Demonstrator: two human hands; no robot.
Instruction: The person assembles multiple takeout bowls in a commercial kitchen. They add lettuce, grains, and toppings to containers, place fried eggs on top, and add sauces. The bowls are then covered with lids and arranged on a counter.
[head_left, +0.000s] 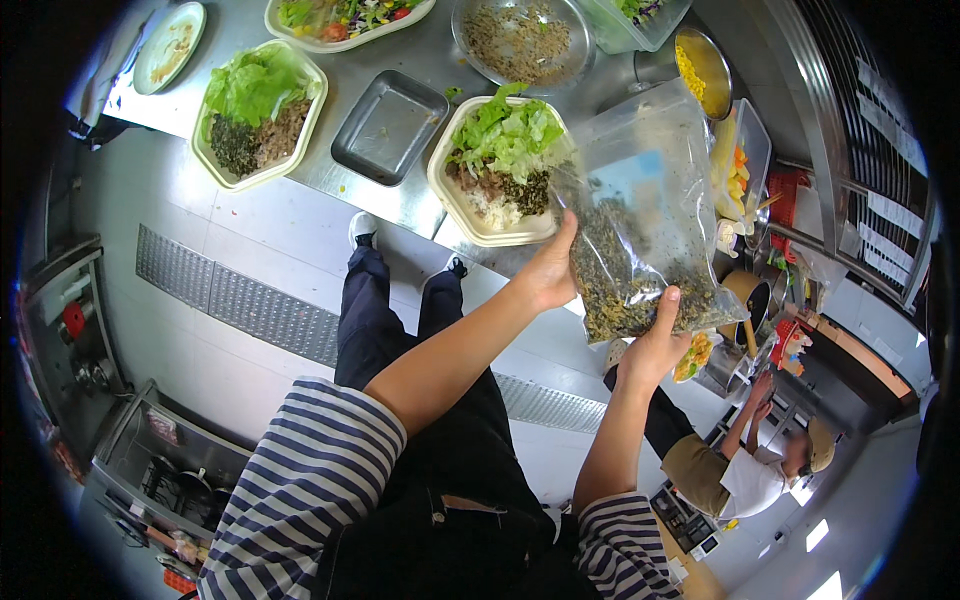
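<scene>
Between my hands hangs a clear plastic bag [640, 255] with dark green seaweed flakes in its lower part. My left hand [553, 268] grips its left edge, and my right hand [655, 345] pinches the bottom with the thumb in front. Just left of the bag is a hexagonal takeaway bowl [481, 234] holding lettuce, minced meat, white rice and dark flakes. The bag overlaps that bowl's right rim. Further left stands a second such bowl [226, 178] with lettuce, meat and a heap of dark flakes.
An empty metal tray [390, 128] lies between the bowls on the steel counter [318, 205]. Behind are a metal bowl of crumbly meat [520, 40], a salad bowl [350, 40] and a pot of corn [692, 75]. Another person [745, 465] stands at the right.
</scene>
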